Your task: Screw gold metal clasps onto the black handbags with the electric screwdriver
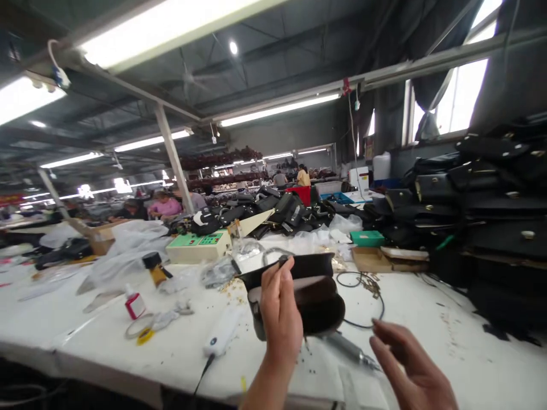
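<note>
In front of me a small black handbag (320,307) hangs above the white table, its flap lifted and its dark brown inside facing me. My left hand (280,310) is closed on the bag's flap, thumb and fingers pinching near its upper edge. To the lower right, my right hand (410,364) is empty, with thumb and fingers apart. Close to its fingertips lies a thin black cable (378,319). A grey pen-shaped power tool (348,348) with a metal tip rests on the table beneath the bag, partly covered by it.
Left of the bag are a white handheld device (222,333), a red-liquid bottle (135,303), an amber bottle (154,270) and a control box (199,245). Tall stacks of black bags (499,216) rise at the right. Cardboard trays (371,260) and small gold parts lie behind. People work farther back.
</note>
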Motion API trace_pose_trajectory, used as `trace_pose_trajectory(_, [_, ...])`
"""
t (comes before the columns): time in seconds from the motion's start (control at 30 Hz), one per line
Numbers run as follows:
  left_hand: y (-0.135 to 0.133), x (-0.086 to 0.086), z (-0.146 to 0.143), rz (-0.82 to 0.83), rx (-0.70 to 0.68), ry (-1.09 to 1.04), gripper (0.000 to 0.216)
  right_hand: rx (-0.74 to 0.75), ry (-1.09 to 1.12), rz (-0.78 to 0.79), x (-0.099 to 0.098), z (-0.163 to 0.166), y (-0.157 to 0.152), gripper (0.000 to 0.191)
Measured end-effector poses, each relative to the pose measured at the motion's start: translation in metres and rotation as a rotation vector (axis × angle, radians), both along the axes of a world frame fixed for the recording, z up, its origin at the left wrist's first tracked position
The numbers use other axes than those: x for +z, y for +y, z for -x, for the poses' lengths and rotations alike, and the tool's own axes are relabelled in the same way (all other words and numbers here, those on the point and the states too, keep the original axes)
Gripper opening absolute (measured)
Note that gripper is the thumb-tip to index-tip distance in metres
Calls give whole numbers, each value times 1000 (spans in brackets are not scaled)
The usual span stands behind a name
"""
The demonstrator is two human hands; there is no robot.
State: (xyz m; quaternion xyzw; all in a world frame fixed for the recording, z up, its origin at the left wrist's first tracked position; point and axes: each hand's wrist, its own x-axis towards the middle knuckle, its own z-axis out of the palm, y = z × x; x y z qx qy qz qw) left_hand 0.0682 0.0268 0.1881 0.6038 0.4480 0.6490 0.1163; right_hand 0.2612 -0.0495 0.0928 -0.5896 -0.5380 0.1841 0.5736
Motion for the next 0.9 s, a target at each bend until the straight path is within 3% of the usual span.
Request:
trace_pose_trajectory(0.07, [-47, -12, -2, 88, -50, -37, 38, -124, -151, -235, 20, -11, -8, 39])
trace_pose_trajectory(0.13, [-85, -25, -2, 188, -126, -41, 36, -78, -334, -361, 40, -12, -18, 42])
trace_pose_trajectory(0.23, [-124, -41, 2, 344, -252, -26, 39, 179, -538, -246, 57, -3, -32, 34])
trace_pose_trajectory(0.33, [-141, -54, 14, 499, -349, -48, 45, 423, -478, -2, 53, 8, -39, 22])
trace_pose_trajectory(0.47, [-134, -73, 36, 600, -381, -84, 50, 592, -195, 254, 24, 11, -34, 26])
trace_pose_trajectory(0.6, [-108, -98, 51, 412, -160, 171, 53, 579, -80, 442, -9, 7, -24, 34])
trace_pose_trajectory(0.67, [-95, -111, 53, 348, -119, 325, 47, 574, -42, 493, -21, 7, -22, 37])
trace_pose_trajectory(0.8, [-75, -134, 47, 420, -275, 522, 23, 576, 30, 522, -37, 9, -19, 39])
trace_pose_trajectory(0.9, [-67, -142, 40, 428, -308, 563, 15, 593, 6, 522, -37, 4, -16, 40])
